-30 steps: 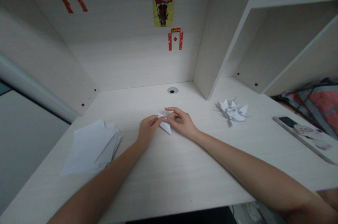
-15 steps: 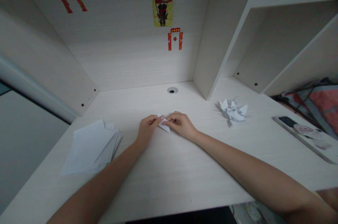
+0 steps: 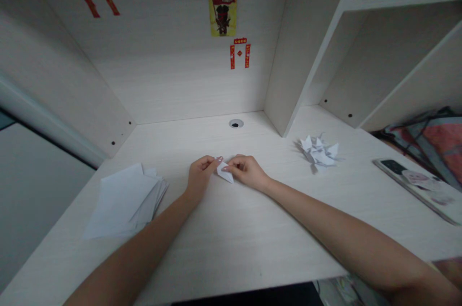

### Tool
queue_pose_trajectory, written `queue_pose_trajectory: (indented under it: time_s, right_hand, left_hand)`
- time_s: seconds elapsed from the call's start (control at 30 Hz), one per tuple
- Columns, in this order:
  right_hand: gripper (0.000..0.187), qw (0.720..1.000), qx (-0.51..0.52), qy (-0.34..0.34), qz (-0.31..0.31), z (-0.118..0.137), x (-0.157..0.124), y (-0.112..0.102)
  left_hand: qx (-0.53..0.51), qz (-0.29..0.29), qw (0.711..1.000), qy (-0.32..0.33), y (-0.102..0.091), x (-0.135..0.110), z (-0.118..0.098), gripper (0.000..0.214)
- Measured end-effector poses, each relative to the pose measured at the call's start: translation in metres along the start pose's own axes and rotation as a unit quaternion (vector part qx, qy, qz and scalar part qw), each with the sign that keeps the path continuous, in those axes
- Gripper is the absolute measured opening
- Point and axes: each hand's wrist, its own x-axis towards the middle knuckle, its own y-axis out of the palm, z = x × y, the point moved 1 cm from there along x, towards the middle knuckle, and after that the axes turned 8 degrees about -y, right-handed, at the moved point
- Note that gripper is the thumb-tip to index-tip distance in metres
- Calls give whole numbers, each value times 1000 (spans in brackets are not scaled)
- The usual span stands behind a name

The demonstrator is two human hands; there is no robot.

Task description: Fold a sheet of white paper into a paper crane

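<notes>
While left hand [image 3: 199, 176] pinches far end, right hand [image 3: 251, 170] holds near side of folded paper [image 3: 224, 174]

Folded paper, small and white, sits between both hands around the middle of the desk [image 3: 224, 243], pointed near end angled right. Stack of white sheets [image 3: 122, 196] to the left, slightly fanned, beside left forearm [image 3: 144, 253]. Paper shapes [image 3: 319, 152] clustered right, well apart from right hand. Phone [image 3: 418, 188] farther right, back up.

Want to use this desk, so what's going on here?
A person's two hands hold a small folded paper at the desk. The left hand pinches its far end, the right hand its side. Loose sheets lie left; a folded paper pile and a phone lie right.
</notes>
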Motion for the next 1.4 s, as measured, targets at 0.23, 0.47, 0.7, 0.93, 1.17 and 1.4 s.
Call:
queue_pose_trajectory:
  time_s: [0.23,0.47,0.7,0.93,1.17,1.4]
  right_hand:
    - [35,1000,7,-1,17,6,0,-2]
    - [33,999,4,-21,34,7,-1,-2]
    - [33,999,17,-27,42,6,-2,-2]
    - [32,997,73,12,28,4,-2,1]
    - [34,985,132,71,-84,-6,3,-1]
    - [35,978,167,77,-101,-12,3,-1]
  left_hand:
    - [-15,-18,1000,7,-2,1,3,27]
    - [2,-51,999,-9,-2,0,-2,31]
    - [25,-73,997,-21,-1,0,-3,33]
    - [-3,-44,999,-18,-5,5,6,39]
    - [30,43,999,1,2,2,2,32]
    - [101,72,992,-18,5,-2,5,31]
